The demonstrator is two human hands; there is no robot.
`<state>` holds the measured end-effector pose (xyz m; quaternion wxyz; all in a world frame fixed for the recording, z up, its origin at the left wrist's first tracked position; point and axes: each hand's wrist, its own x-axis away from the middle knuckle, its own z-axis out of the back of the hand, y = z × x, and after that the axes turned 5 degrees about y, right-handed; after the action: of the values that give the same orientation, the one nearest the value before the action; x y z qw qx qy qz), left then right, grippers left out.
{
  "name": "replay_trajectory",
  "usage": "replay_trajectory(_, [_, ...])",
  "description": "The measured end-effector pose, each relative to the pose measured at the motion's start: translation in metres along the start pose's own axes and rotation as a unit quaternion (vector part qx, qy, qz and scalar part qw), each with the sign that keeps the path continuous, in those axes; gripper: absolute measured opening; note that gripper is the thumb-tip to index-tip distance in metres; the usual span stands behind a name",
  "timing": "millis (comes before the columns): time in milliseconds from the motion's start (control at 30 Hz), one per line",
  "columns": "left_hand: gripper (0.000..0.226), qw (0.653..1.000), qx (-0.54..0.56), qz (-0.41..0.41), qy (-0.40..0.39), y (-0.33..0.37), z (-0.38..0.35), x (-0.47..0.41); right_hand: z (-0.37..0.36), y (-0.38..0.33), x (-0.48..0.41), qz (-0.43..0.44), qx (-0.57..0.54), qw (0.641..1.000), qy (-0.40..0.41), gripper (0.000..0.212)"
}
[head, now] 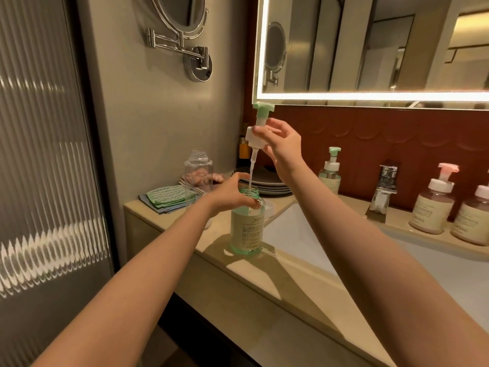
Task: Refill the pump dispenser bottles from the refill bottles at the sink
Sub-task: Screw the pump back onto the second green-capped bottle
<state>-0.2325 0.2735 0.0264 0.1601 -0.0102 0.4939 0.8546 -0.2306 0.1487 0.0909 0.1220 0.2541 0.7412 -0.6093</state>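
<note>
A wide lit mirror (pixel 370 49) hangs above a pale stone desk (pixel 238 276) with a sunken sink (pixel 304 234). At the sink's left edge, on the desk, stands an open dispenser bottle (pixel 247 231) holding pale green liquid. The left hand (pixel 232 196) curls its fingers round the bottle's neck, steadying it. The right hand (pixel 283 147), raised above, pinches the white collar of a green-topped pump (pixel 258 128). Its thin dip tube (pixel 251 170) hangs straight down, the tip just inside the bottle mouth. To do this step well, the tube should probably travel vertically, centred in the opening, with the bottle held firm so drips fall inside.
</note>
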Motion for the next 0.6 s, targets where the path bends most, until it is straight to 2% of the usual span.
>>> replay_trajectory(133, [0.079,1.000,0.007,-0.005,0.019,-0.003,-0.002,0.002,0.009,0.032,0.018,-0.034,0.056,0.998,-0.015,0.037])
replay_trajectory(267, [0.073,0.999,0.022,-0.004,0.028,-0.005,-0.004,0.003,0.018,0.049,0.032,-0.057,0.107,0.992,-0.033,0.039])
replay_trajectory(600, [0.075,0.998,0.052,-0.002,0.036,-0.006,-0.007,0.007,0.023,0.051,0.034,-0.062,0.140,0.987,-0.046,0.039])
